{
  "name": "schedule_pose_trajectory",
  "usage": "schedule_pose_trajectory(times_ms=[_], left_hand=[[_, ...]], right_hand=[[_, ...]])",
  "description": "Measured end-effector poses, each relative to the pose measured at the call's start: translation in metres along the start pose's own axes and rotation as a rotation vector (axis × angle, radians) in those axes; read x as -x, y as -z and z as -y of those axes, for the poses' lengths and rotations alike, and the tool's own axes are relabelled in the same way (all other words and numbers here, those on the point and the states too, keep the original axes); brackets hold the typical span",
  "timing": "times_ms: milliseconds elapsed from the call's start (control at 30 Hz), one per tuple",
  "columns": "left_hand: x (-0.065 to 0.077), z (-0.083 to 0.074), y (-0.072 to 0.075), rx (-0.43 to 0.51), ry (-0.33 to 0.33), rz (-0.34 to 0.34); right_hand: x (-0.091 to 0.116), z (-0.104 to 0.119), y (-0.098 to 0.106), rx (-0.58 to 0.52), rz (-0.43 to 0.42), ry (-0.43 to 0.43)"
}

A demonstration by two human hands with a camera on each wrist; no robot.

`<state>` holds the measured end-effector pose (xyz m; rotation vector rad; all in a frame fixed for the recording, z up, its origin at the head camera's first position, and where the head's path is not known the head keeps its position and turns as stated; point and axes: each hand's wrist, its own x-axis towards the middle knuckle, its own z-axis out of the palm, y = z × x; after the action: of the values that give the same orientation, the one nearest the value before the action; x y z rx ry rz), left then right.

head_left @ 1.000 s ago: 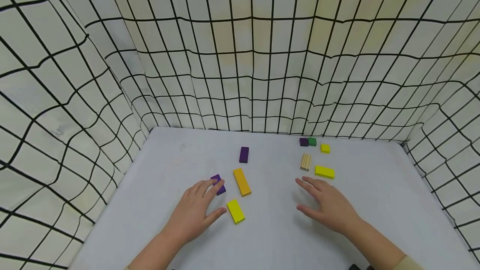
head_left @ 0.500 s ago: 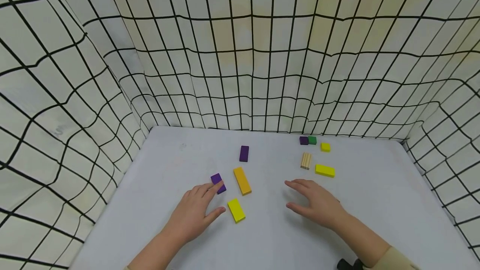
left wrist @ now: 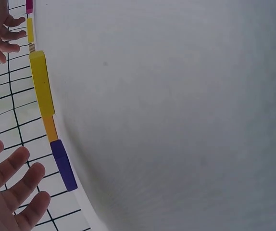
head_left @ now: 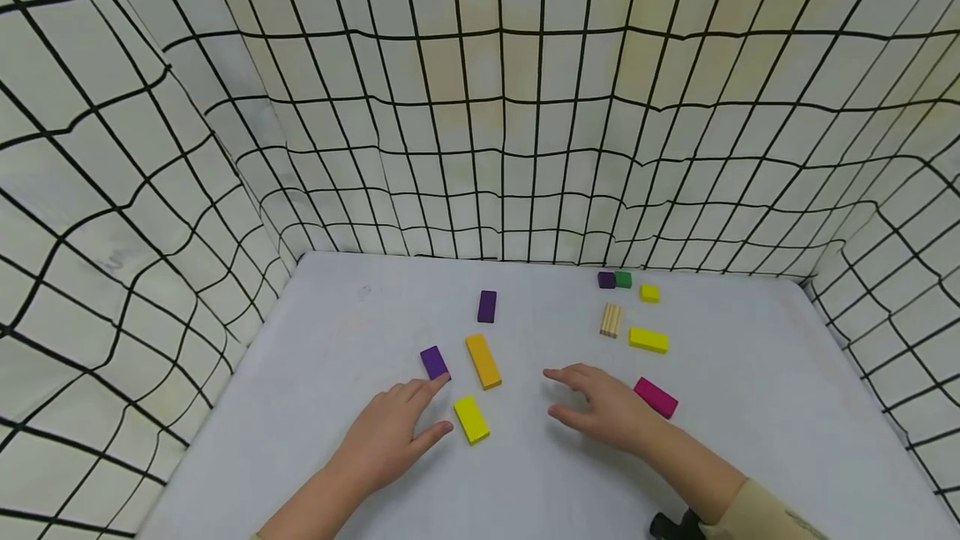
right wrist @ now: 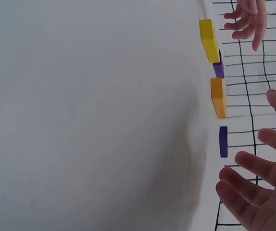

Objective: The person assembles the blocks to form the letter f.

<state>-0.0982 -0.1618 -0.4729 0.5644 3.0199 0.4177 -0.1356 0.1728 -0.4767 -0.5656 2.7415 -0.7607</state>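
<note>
My left hand (head_left: 390, 436) hovers over the left part of the table, fingers spread and holding nothing. Its index fingertip overlaps the near end of a purple block (head_left: 434, 362) in the head view; the left wrist view shows a gap between the fingers and that purple block (left wrist: 64, 165). Right of the thumb lies a yellow block (head_left: 471, 420), with an orange block (head_left: 483, 362) just beyond. My right hand (head_left: 603, 408), also empty with its fingers extended, is held above the table right of centre. A magenta block (head_left: 656, 397) lies beside it, partly covered by the hand.
A dark purple block (head_left: 487, 307) lies farther back. At the right rear are a small purple block (head_left: 607, 280), a green block (head_left: 623, 280), a small yellow block (head_left: 649, 293), a bundle of wooden sticks (head_left: 611, 320) and a longer yellow block (head_left: 648, 340). Black netting (head_left: 502, 148) encloses the table.
My right hand has moved left toward the middle, uncovering the magenta block. My left hand has shifted slightly nearer, showing more of the purple block. The blocks stay in place.
</note>
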Motion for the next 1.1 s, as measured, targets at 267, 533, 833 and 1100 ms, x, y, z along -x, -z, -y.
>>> schedule_pose_trajectory(times_ms=[267, 533, 833, 1100], left_hand=[[0.0, -0.001, -0.001, -0.006, 0.0, 0.012], [-0.005, -0.002, -0.002, 0.107, 0.067, 0.104], [-0.009, -0.001, -0.006, 0.228, 0.161, 0.17], [-0.011, -0.006, -0.008, 0.327, 0.204, 0.192]], right_hand=[[-0.008, 0.011, -0.007, -0.063, 0.054, 0.009], [-0.014, 0.02, -0.014, -0.05, 0.081, 0.031], [-0.021, 0.033, -0.021, -0.039, 0.112, 0.053], [-0.025, 0.043, -0.026, -0.039, 0.134, 0.046]])
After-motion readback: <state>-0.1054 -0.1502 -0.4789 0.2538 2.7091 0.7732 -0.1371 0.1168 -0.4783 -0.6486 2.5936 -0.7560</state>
